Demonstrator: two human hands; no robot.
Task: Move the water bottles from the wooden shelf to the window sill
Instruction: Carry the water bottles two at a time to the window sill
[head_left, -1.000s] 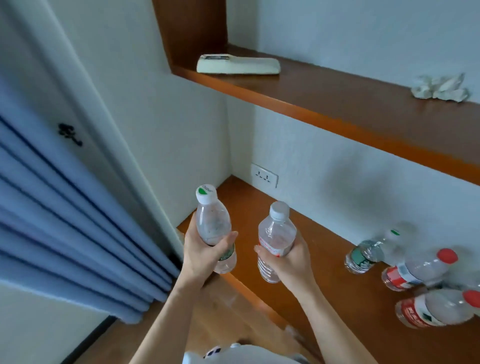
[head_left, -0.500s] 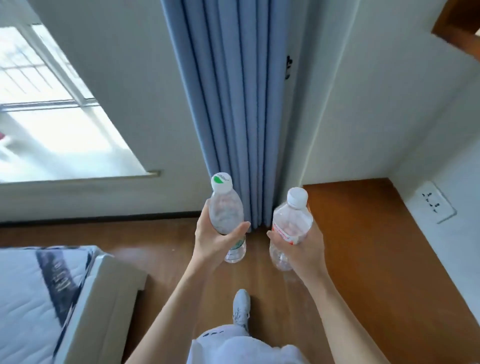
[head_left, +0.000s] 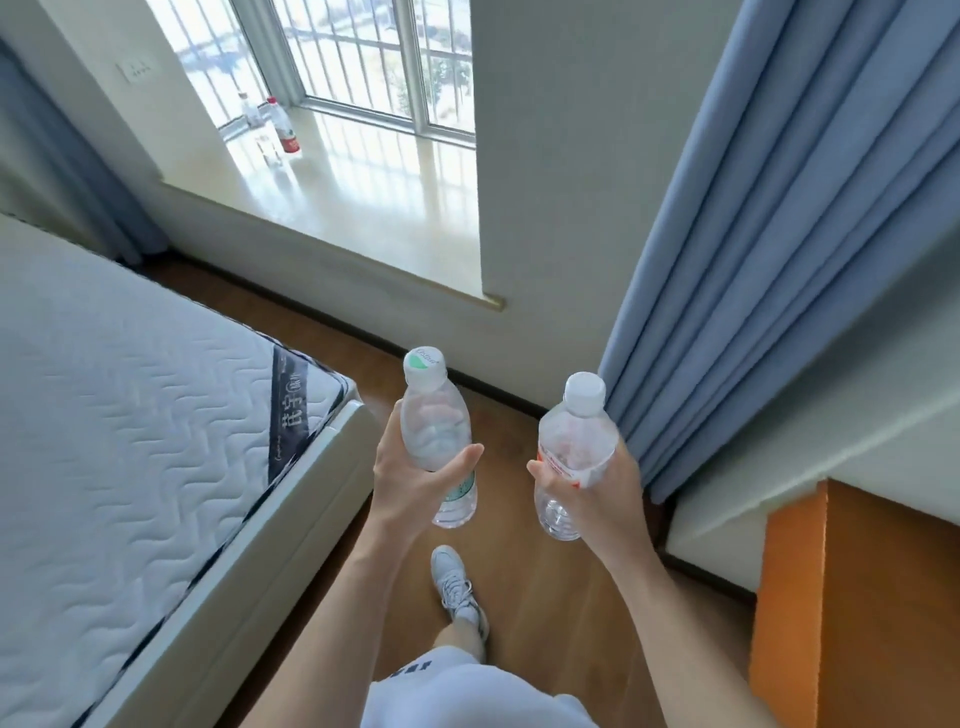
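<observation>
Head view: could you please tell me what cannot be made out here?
All head view.
- Bottles on the window sill: too small, glare-washed; count unclear.
- Wooden shelf: cut by the right edge; any bottles there unseen.
- White-capped bottle label: partly covered by the right hand.

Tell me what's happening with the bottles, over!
Left hand grips green-cap bottle. Right hand grips white-cap bottle. Sill ahead, red-cap bottle on it. Bed left, not blocking.
</observation>
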